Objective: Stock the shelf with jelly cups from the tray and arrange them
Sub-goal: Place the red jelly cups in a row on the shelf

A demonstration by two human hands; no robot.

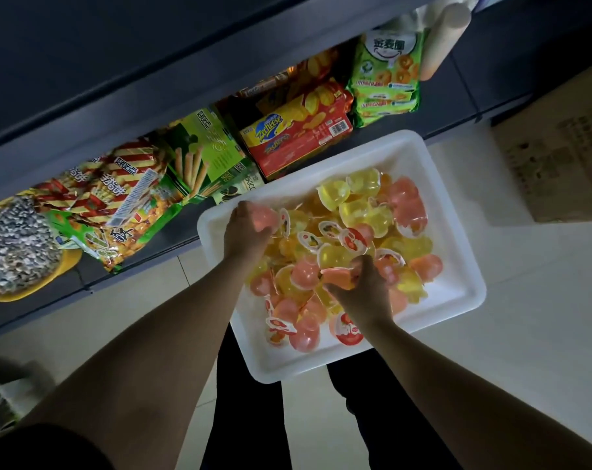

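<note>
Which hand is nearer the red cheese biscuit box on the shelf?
Left. The left hand sits just below the red biscuit box; the right hand is farther down the tray.

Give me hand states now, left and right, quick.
Left hand: closed on a pink jelly cup over the white tray.
Right hand: closed on a pink jelly cup.

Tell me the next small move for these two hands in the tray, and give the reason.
Probably lift both hands out of the white tray toward the shelf. The left hand already grips a pink jelly cup at the tray's far left corner, and the right hand pinches another pink cup over the pile, so each hand looks loaded for placing.
</note>
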